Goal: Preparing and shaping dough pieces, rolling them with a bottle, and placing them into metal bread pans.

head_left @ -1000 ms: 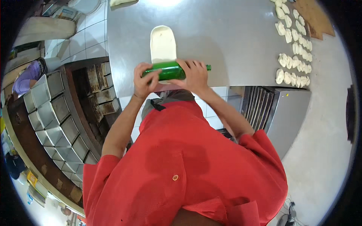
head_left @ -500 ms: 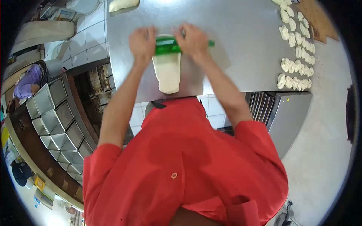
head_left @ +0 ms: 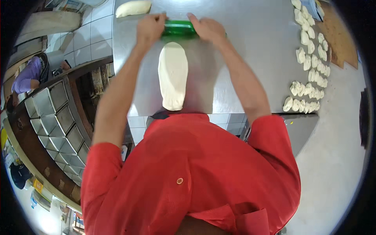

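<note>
My left hand (head_left: 150, 29) and my right hand (head_left: 210, 29) are closed round the two ends of a green bottle (head_left: 180, 29), which lies crosswise over the metal table (head_left: 250, 51). A gap separates the bottle from the far end of a long, flattened piece of dough (head_left: 173, 76). This dough stretches lengthwise toward me, its near end by the table's front edge. The bottle's ends are mostly hidden in my hands.
A thick roll of dough (head_left: 133, 8) rests at the table's far left corner. Rows of small dough pieces (head_left: 305, 92) line the right side. Metal tins (head_left: 58, 117) stand to the left, where a person in purple (head_left: 28, 76) is bent over.
Both hands have moved the bottle away from me, off the dough's far end. The whole piece of dough now shows, flat and elongated. The view has shifted slightly.
</note>
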Tool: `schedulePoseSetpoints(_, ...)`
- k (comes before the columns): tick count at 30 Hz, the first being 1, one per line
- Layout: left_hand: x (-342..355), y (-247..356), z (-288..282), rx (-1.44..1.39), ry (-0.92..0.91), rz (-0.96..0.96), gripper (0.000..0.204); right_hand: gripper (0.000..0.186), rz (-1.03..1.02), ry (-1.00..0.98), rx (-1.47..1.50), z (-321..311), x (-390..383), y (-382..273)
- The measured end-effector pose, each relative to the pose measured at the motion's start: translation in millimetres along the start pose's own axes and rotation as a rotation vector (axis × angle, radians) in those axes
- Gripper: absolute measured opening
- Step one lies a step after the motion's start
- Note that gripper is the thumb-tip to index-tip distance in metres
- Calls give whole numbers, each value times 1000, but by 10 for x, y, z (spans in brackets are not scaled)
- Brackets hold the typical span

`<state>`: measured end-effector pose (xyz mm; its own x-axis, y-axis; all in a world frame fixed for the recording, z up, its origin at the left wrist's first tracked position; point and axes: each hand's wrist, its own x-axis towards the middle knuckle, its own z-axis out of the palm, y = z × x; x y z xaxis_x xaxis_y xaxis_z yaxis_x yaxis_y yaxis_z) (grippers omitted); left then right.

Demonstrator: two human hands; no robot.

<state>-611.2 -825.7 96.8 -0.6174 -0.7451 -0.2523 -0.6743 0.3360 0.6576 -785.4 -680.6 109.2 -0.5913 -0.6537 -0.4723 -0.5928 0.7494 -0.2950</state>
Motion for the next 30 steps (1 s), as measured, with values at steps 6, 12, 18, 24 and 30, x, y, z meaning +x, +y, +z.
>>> schedulePoseSetpoints(6, -383, 55, -271, -28, -38, 123, 53, 95, -23, -33, 64, -131, -449, 49)
schedulePoseSetpoints(12, -2013, -716, 449, -373, 341, 551, 7, 68, -208, 218, -132, 1021, -2042, 319)
schedulePoseSetpoints(18, -2919, -1198, 667, -340, 317, 852, 26, 59, -445, 575, 100, 1519, -2836, 552)
schedulePoseSetpoints(24, -2858, -941, 457, -118, 319, 775, 20, 61, -512, 580, 153, 1426, -2668, 491)
schedulePoseSetpoints(30, -1461, -290, 319, 47, 243, 238, 15, 40, -263, 736, -4, 1086, -1422, 194)
